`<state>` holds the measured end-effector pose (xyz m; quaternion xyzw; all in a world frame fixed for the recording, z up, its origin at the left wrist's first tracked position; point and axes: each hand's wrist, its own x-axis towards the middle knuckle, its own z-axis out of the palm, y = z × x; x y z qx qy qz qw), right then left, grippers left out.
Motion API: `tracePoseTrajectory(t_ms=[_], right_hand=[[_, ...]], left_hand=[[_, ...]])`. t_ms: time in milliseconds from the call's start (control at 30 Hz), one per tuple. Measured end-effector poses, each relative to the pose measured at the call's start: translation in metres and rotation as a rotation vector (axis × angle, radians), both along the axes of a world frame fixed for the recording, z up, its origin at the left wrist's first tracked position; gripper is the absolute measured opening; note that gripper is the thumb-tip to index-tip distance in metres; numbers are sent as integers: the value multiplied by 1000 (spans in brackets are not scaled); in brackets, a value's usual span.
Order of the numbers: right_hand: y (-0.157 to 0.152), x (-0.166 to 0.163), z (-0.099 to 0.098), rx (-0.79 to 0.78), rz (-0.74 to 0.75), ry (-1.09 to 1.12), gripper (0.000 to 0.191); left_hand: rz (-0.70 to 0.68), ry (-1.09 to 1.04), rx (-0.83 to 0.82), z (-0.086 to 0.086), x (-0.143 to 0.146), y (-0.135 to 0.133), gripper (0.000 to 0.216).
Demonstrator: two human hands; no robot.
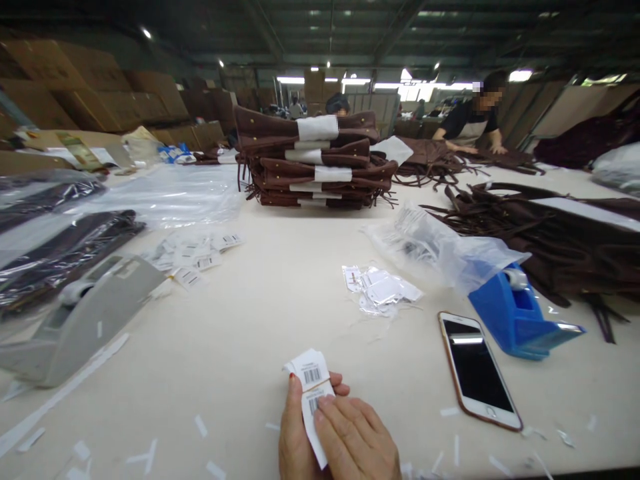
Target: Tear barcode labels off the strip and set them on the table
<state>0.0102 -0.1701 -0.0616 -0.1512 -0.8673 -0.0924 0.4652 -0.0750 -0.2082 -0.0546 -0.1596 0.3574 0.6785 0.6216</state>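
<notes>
A small bundle of barcode tags [311, 390], bound by a rubber band, sits at the near edge of the table [260, 313], pinched between both hands. The left hand [295, 437] closes around it from the left with the thumb over the top; the right hand [357, 440] presses fingertips onto its lower face. The top tags fan loose, so a slack pinch could let them slide out and mix with the paper scraps nearby. To the right lie a smartphone [477, 370] and a blue tape dispenser [517, 313]; a grey dispenser [80, 320] sits left, folded brown garments [315, 160] far off.
</notes>
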Motion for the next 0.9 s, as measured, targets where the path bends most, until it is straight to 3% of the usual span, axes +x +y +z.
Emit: tracePoseTrajectory(t_ms=[367,700,900], right_hand=[[7,10,1,-54,159,-46,22],[2,4,3,-68,133,22,21],[1,2,7,-104,148,40,21]], left_hand=[[0,72,-91,4,-3,1,43],[-55,-36,10,-2,-8,-1,50],[-45,20,23,-5,-6,-4,51]])
